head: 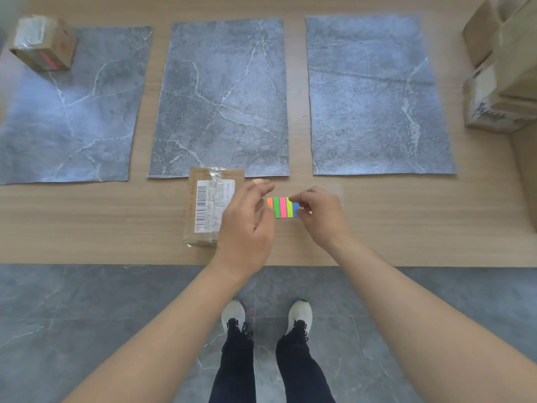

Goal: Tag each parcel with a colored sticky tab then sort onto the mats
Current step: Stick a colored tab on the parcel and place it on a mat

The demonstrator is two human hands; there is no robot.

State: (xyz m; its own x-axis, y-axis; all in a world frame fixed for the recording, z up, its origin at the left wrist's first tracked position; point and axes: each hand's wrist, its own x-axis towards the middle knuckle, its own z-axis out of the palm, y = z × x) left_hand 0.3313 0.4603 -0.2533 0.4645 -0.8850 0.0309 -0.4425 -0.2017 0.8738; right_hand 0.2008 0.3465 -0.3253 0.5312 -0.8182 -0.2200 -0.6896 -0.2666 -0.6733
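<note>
the left hand (247,222) hovers with loose, empty fingers, hiding the right edge of the flat parcel (207,205) lying just before the middle mat (223,91), while the right hand (318,216) pinches the sticky tab strip (280,207) beside it, covering its right end.

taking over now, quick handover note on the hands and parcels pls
Left hand: open, over the right edge of the flat parcel, holding nothing.
Right hand: pinches the right end of the sticky tabs.
The flat parcel lies on the table before the middle mat, no tab seen on it.
Done: small box with a pink tab sits on the left mat.
Left: tag and sort this parcel, then the boxes stacked at right.
</note>
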